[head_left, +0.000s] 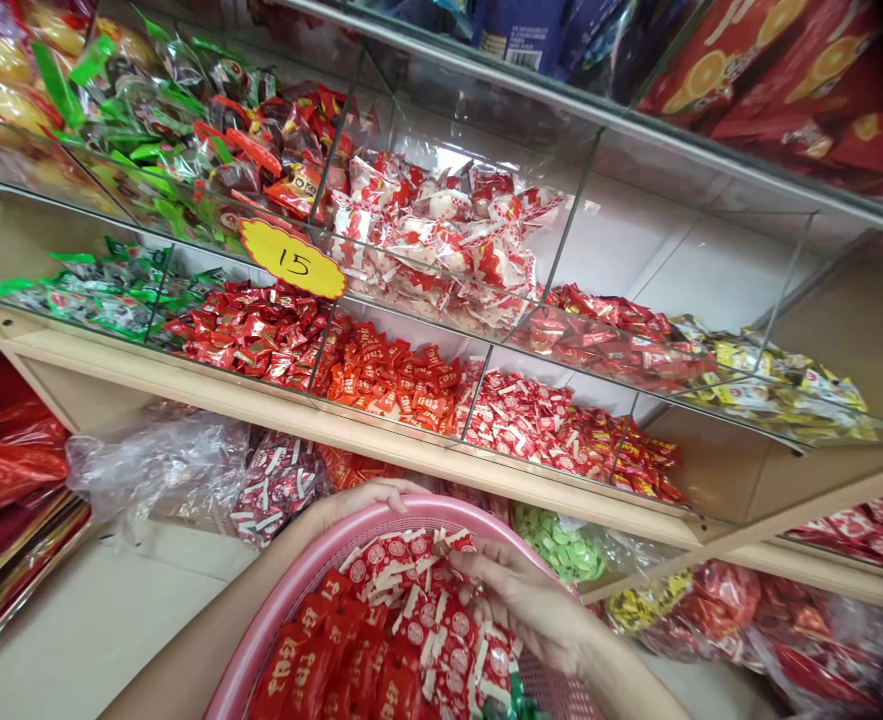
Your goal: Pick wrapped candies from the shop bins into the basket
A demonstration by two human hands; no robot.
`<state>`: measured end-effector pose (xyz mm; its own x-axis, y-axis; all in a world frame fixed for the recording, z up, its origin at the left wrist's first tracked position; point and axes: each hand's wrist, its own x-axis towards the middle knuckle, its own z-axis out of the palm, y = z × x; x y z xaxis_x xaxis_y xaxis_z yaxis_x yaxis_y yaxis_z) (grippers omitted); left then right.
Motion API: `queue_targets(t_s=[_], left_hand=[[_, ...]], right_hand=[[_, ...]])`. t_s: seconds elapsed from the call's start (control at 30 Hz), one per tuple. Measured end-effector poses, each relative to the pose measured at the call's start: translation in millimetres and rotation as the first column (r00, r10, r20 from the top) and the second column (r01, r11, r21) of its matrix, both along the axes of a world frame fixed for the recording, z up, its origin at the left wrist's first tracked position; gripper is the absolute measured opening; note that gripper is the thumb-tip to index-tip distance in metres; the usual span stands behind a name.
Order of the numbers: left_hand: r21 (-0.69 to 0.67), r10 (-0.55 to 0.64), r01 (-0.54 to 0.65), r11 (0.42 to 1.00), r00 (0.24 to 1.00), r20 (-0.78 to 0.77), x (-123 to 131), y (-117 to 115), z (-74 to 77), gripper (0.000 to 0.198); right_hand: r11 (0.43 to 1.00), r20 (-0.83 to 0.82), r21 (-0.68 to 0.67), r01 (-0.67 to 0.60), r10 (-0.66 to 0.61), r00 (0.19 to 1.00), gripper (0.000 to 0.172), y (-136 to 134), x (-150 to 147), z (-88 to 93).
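My left hand (370, 497) is curled over the far-left rim of a pink plastic basket (456, 508), which is at the near middle of the scene, below the shelf. My right hand (520, 595) reaches in over the basket's right side, its fingers bent among red-and-white wrapped candies (441, 640); I cannot tell whether they are pinching one. My two hands are well apart from each other.

Inside the basket, the red-and-white candies lie in the far and right part, beside red candies with gold lettering (343, 650) on the left. Some green wrappers (520, 700) show at the near right.

Beyond the basket is a wooden shelf (208, 375) with clear dividers. Along its lower row, from left to right, are green-and-white candies (100, 290), dark red candies (261, 325), orange-red candies (392, 375) and a pile of red-and-white ones (520, 405). In the tier above, white-and-red packets (441, 230) fill the middle compartment, and a yellow price tag (292, 260) marked 15 hangs to their left. Under the shelf, a bag of dark red-and-white candies (276, 490) sits left of my basket, and light green candies (561, 540) lie to its right.
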<state>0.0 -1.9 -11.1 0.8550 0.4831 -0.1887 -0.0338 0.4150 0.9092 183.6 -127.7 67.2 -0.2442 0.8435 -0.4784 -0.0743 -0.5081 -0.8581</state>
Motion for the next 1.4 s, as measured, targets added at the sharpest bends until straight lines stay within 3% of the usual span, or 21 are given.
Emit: queue_targets(t_s=[0.07, 0.13, 0.2, 0.27, 0.33, 0.5, 0.63, 0.77, 0.9, 1.13, 1.27, 1.4], left_hand=[[-0.002, -0.007, 0.007, 1.000, 1.000, 0.005, 0, 0, 0.4, 0.047], [-0.006, -0.010, 0.010, 1.000, 1.000, 0.008, 0, 0, 1.4, 0.048], [-0.003, -0.005, 0.005, 1.000, 1.000, 0.014, 0, -1, 2.6, 0.049], [-0.003, -0.001, 0.001, 1.000, 1.000, 0.025, 0, -2, 3.7, 0.049], [-0.008, 0.005, -0.004, 1.000, 0.999, 0.039, 1, -3, 4.5, 0.048], [0.017, 0.024, -0.025, 1.000, 1.000, 0.011, 1, -3, 5.2, 0.047], [0.050, 0.021, -0.022, 0.999, 1.000, 0.018, 0, -2, 5.5, 0.048], [0.031, 0.011, -0.012, 0.999, 1.000, 0.019, 0, -2, 5.3, 0.050], [0.026, 0.011, -0.011, 1.000, 1.000, 0.016, 0, -2, 4.6, 0.049], [0.065, 0.026, -0.025, 0.998, 1.000, -0.016, -1, -2, 5.4, 0.046], [0.032, 0.008, -0.007, 0.999, 1.000, -0.026, -1, -1, 1.2, 0.047], [0.028, 0.009, -0.008, 1.000, 1.000, -0.010, 0, 0, -2.8, 0.047]], right_hand=[[0.992, 0.079, 0.106, -0.065, 0.057, 0.995, 0.020, 2, -2, 0.4], [0.952, 0.271, 0.263, -0.158, 0.085, 0.959, 0.023, 5, -7, 0.4], [0.864, 0.503, 0.432, -0.259, 0.007, 0.864, 0.025, 9, -14, -1.3], [0.763, 0.682, 0.532, -0.366, -0.130, 0.720, 0.024, 12, -23, -5.0], [0.703, 0.799, 0.527, -0.478, -0.219, 0.560, 0.022, 15, -32, -10.0], [0.657, 0.932, 0.351, -0.667, -0.316, 0.179, 0.019, 20, -52, -21.3], [0.657, 0.929, 0.287, -0.697, -0.370, 0.034, 0.013, 20, -56, -28.1], [0.661, 0.921, 0.277, -0.697, -0.389, -0.004, 0.012, 21, -57, -34.2], [0.655, 0.912, 0.326, -0.682, -0.408, 0.045, 0.018, 22, -55, -33.6], [0.698, 0.923, 0.369, -0.614, -0.355, 0.152, 0.022, 17, -33, -11.5], [0.705, 0.931, 0.327, -0.630, -0.355, 0.087, 0.016, 15, -19, -11.1], [0.660, 0.919, 0.284, -0.695, -0.393, 0.002, 0.015, 13, -15, -19.8]])
